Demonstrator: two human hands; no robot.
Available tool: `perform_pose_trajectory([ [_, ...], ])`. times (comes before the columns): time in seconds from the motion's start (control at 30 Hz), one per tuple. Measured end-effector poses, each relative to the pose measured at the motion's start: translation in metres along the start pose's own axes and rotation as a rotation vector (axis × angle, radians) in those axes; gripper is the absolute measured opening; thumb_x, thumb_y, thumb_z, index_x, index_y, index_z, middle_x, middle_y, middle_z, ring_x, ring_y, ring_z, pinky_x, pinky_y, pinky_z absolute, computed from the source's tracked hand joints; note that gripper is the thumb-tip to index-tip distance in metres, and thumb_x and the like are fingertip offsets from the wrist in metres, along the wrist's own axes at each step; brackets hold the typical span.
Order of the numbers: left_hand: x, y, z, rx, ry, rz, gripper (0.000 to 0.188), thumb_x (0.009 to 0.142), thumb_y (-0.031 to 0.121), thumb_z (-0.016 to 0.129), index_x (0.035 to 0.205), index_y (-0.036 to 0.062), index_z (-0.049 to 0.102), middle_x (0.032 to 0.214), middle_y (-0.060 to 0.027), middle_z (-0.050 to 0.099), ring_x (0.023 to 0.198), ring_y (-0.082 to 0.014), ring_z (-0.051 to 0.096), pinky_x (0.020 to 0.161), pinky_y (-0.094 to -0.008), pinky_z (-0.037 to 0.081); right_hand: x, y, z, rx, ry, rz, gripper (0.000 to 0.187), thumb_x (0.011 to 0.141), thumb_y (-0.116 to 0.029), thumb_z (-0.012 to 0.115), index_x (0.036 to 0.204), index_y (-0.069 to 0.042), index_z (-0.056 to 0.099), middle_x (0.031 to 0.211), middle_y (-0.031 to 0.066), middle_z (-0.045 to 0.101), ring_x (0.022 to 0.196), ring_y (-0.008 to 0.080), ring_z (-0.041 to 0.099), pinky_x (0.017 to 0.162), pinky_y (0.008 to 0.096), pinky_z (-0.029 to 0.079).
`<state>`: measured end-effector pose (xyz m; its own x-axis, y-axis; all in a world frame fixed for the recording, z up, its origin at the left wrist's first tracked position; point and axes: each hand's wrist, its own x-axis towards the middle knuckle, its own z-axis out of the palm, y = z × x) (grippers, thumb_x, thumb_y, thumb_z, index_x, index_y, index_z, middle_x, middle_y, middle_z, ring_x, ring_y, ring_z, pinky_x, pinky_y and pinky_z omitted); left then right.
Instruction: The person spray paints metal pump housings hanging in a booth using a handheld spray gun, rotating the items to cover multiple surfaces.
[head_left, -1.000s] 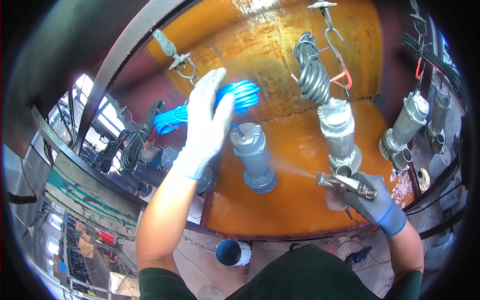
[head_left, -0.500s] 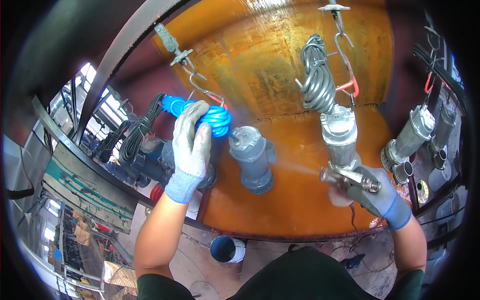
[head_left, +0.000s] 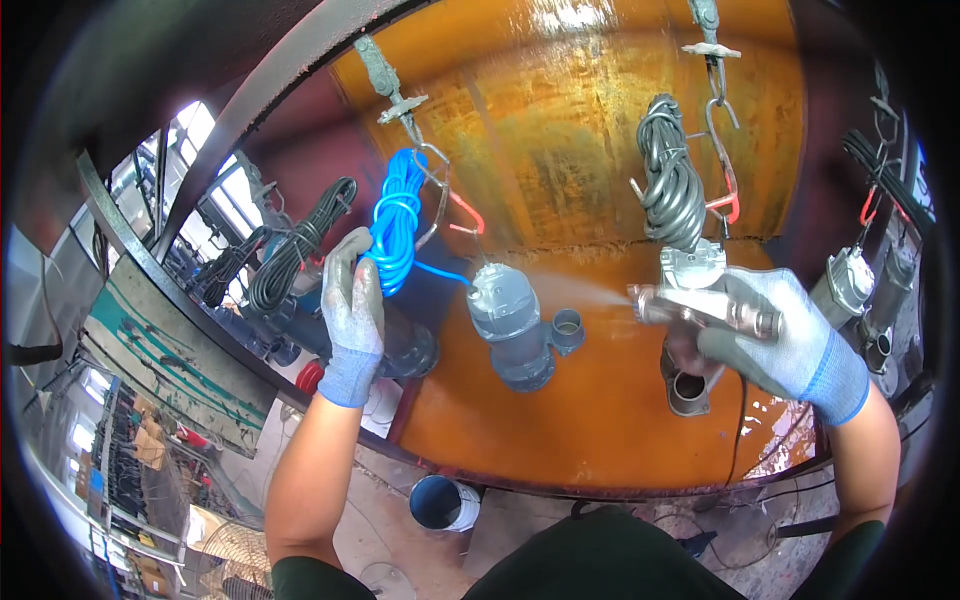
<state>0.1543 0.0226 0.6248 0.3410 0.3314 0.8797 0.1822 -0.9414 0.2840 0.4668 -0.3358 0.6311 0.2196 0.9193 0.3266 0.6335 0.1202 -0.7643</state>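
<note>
My right hand (head_left: 785, 325), in a grey-coated glove with a blue cuff, grips a metal spray gun (head_left: 690, 305). A pale mist streams left from its nozzle onto a grey submersible pump (head_left: 508, 315), which hangs below a hook with its round side outlet to the right. A bundled blue cable (head_left: 397, 225) hangs upright from the same hook, with one strand running down to the pump. Just left of the bundle, my gloved left hand (head_left: 353, 310) points upward, fingers stretched; whether its fingertips touch the cable I cannot tell.
Behind the spray gun hangs a bare-metal pump (head_left: 690, 265) with a dark cable bundle (head_left: 668, 175). More pumps hang at both sides. An orange-stained booth wall (head_left: 560, 120) stands behind. A bucket (head_left: 440, 503) sits below the booth's front edge.
The grey pump has turned, bringing its outlet more into view. The blue bundle now hangs upright, and my left hand has moved off its front to the left. The spray gun is higher, still spraying.
</note>
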Motion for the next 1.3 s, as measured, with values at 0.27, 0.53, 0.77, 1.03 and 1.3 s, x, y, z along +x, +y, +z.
perform_pose_trajectory([
  [0.27,0.009,-0.054,-0.011,0.080,0.042,-0.017,0.038,0.112,0.021,0.055,0.136,-0.0072,0.063,0.140,-0.0224,0.064,0.133,-0.0344,0.061,0.118,-0.0442,0.043,0.010,-0.019,0.005,-0.237,-0.101,-0.165,0.021,0.092,-0.019,0.082,0.093,-0.004,0.067,0.080,0.0132,0.063,0.071,0.0324,0.067,0.066,0.0433,0.054],
  [0.53,0.023,-0.106,-0.011,0.283,0.037,0.076,0.039,0.112,0.022,0.055,0.139,-0.0047,0.063,0.139,-0.0261,0.065,0.130,-0.0425,0.062,0.115,-0.0492,0.045,0.007,-0.035,0.031,0.007,-0.102,0.134,0.019,0.095,-0.015,0.078,0.099,0.000,0.067,0.081,0.0104,0.076,0.065,0.0181,0.073,0.064,0.0334,0.058],
  [0.77,0.038,-0.146,-0.007,0.241,0.006,0.093,0.042,0.109,0.020,0.054,0.144,-0.0011,0.062,0.145,-0.0234,0.064,0.135,-0.0414,0.058,0.119,-0.0486,0.043,-0.004,-0.008,0.054,0.158,0.023,0.056,0.021,0.098,-0.013,0.073,0.113,0.003,0.071,0.086,0.0109,0.078,0.076,0.0183,0.075,0.073,0.0332,0.059],
  [1.03,0.049,-0.184,-0.003,0.342,-0.042,0.073,0.051,0.106,0.012,0.058,0.156,0.0011,0.055,0.157,-0.0229,0.056,0.146,-0.0399,0.052,0.125,-0.0478,0.038,-0.015,0.002,0.067,0.218,0.045,0.224,0.034,0.104,-0.012,0.065,0.135,0.002,0.068,0.087,0.0040,0.070,0.072,0.0079,0.060,0.065,0.0276,0.053],
  [1.3,0.028,-0.174,0.010,-0.102,0.174,-0.278,0.061,0.111,0.019,0.059,0.164,-0.0046,0.040,0.165,-0.0245,0.046,0.151,-0.0332,0.048,0.125,-0.0422,0.038,-0.011,-0.009,0.072,0.099,-0.109,0.105,0.029,0.098,-0.015,0.075,0.123,-0.002,0.075,0.089,0.0098,0.074,0.077,0.0217,0.072,0.076,0.0351,0.057],
])
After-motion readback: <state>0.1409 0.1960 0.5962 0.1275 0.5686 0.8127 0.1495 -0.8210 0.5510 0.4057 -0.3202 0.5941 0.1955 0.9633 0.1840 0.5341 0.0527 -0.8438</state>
